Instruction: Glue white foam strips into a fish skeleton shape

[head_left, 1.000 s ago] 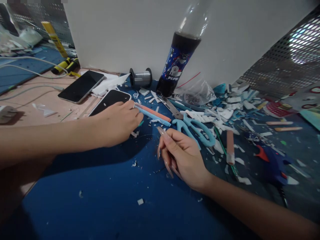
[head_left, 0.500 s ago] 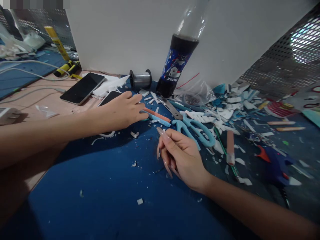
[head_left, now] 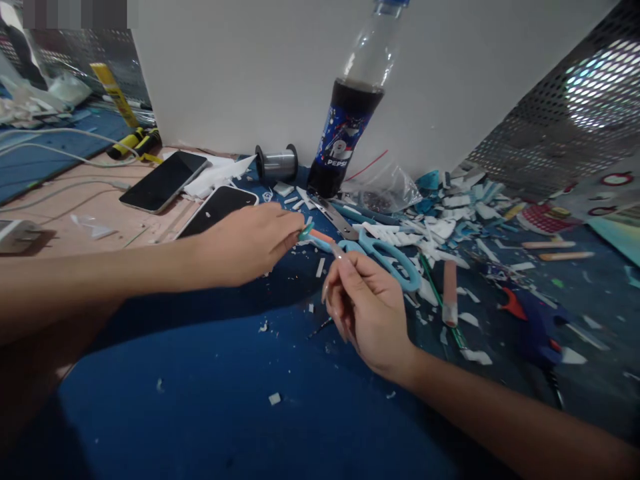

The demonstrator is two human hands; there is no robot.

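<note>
My left hand (head_left: 255, 243) is closed, fingertips pinching a small teal-green piece (head_left: 305, 231) whose kind I cannot make out. Just beyond it lie an orange stick-like thing (head_left: 321, 236) and a light blue one (head_left: 320, 245), partly hidden by the fingers. My right hand (head_left: 373, 310) has its fingers curled and its thumb pressed against the index finger. Whatever it may hold is hidden. A thin dark tip (head_left: 320, 328) shows beneath its fingers. Blue-handled scissors (head_left: 395, 260) lie right behind the right hand, blades pointing toward the Pepsi bottle (head_left: 345, 133).
Two phones, a black one (head_left: 165, 181) and a white-edged one (head_left: 220, 207), lie left of a wire spool (head_left: 277, 164). White and blue scraps (head_left: 460, 207) are heaped at the right. A blue glue gun (head_left: 540, 327) and a pinkish-brown stick (head_left: 450, 293) lie nearer. Cables cross the left side.
My left hand has moved slightly right and down, and the teal-green piece now shows at its fingertips. The right hand has shifted a little right, its thumb now by the orange stick's end.
</note>
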